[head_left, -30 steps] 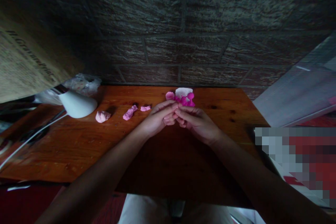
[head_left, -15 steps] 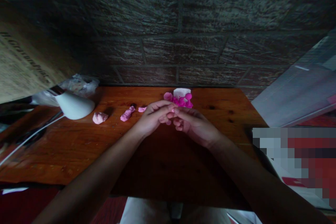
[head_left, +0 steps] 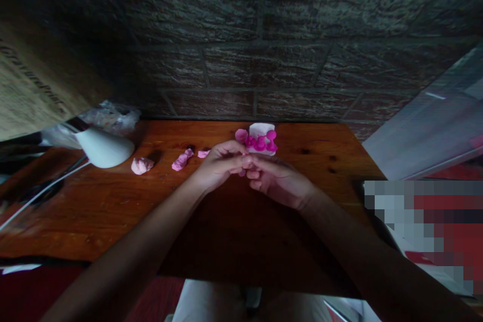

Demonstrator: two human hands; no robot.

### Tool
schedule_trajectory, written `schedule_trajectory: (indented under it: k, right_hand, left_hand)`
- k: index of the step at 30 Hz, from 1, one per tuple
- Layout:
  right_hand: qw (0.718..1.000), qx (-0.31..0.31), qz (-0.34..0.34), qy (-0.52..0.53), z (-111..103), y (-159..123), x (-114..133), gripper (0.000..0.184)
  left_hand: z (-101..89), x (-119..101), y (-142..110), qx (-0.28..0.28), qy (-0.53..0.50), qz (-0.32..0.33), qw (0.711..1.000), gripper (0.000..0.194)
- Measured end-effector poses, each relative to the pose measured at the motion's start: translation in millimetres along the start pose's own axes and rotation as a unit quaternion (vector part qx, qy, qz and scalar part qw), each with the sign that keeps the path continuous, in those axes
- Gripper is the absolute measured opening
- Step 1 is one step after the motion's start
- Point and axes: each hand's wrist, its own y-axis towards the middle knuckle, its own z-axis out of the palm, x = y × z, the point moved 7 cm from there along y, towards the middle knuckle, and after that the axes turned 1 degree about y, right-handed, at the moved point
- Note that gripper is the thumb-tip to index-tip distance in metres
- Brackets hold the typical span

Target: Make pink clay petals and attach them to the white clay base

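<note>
My left hand [head_left: 222, 163] and my right hand [head_left: 281, 178] meet above the middle of the wooden table [head_left: 113, 216], fingertips pressed together. Pinched between them is a small bit of pink modelling clay, mostly covered by the thumbs and fingers. Just behind the hands, magenta clay shapes [head_left: 261, 143] lie on a white sheet [head_left: 262, 129], with a pink round piece [head_left: 241, 135] at its left. To the left of my left hand lie a small pink scrap [head_left: 203, 154], a longer pink clay lump [head_left: 182, 160] and a paler, rounder clay lump [head_left: 142, 165].
On the left stands a lamp with a white base [head_left: 107, 148], a printed shade [head_left: 33, 80] and a white cable [head_left: 45, 196]. A clear plastic bag [head_left: 113, 119] lies behind it. A brick wall [head_left: 226, 70] borders the table's back; a pale translucent panel [head_left: 426, 126] stands at right.
Both hands stay together while the fingers shift slightly, covering more of the pink bit. The view has tilted a little, showing more of the magenta shapes and white sheet.
</note>
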Motion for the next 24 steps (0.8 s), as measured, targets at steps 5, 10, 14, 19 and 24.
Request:
schedule_trajectory:
  k: [5,10,14,19,24]
  right_hand:
    - [1.000,0.005,-0.003,-0.027,1.2,-0.2,1.1,0.030]
    - [0.999,-0.001,-0.022,-0.047,-0.8,1.6,2.1,0.031]
    - [0.997,-0.034,-0.059,-0.032,-7.0,2.9,6.2,0.030]
    - [0.997,-0.061,-0.046,-0.019,-6.4,2.8,7.5,0.036]
    - [0.997,-0.064,-0.048,-0.003,-5.0,3.1,8.8,0.034]
  left_hand:
    - [-2.8,-0.9,0.8,-0.011,0.007,0.018,1.000,0.034]
    - [-5.5,0.2,1.3,-0.029,0.009,0.008,1.000,0.034]
    - [-4.8,-0.3,1.0,-0.038,0.028,-0.011,0.999,0.037]
    - [-5.5,-1.1,2.4,-0.047,0.032,-0.004,0.998,0.031]
    - [-10.2,1.4,4.7,-0.055,0.019,0.013,0.998,0.029]
